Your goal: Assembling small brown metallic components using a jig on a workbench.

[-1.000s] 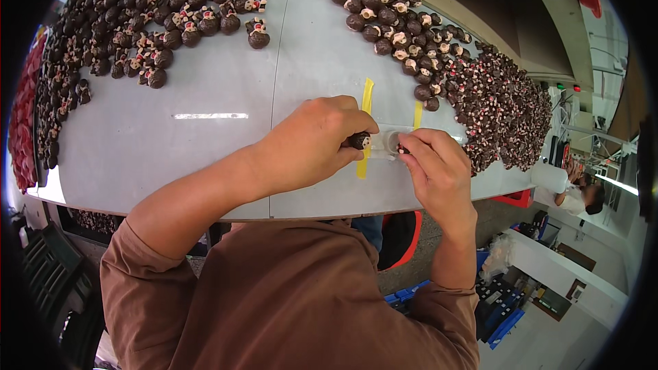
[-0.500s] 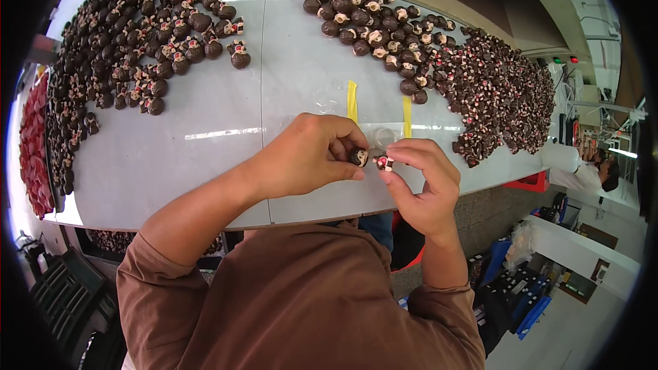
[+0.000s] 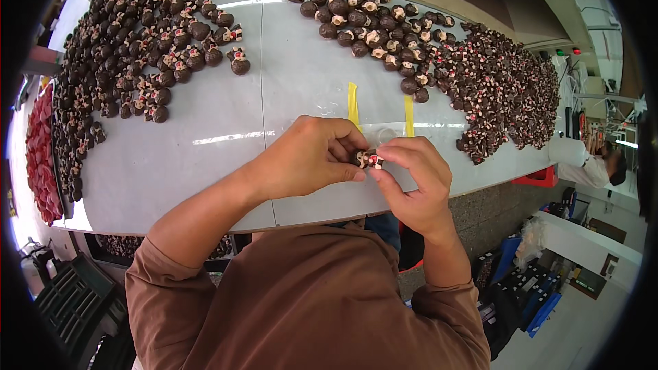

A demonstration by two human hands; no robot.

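Note:
My left hand (image 3: 312,154) is closed, its thumb and fingers pinching a small dark-brown doll head (image 3: 360,158) with a pale face. From the other side, my right hand (image 3: 421,181) pinches a little doll body (image 3: 375,160) in dark brown, white and red between thumb and fingertips. Head and body meet between the two hands, above the near part of the grey table (image 3: 205,178); my fingers partly cover both. Just beyond my fingertips lies a clear round piece (image 3: 389,135), between two yellow tape strips (image 3: 353,104).
Assembled-looking dolls (image 3: 137,48) crowd the table's left side. Loose brown heads (image 3: 363,24) lie at the back, running into a heap of small bodies (image 3: 510,92) at right. Red pieces (image 3: 40,157) fill the far left. Another person (image 3: 598,170) sits at far right, near a red crate (image 3: 538,178).
My right hand has moved left, bringing the doll body against the head. The small gap between them has closed. My left hand stays almost where it was.

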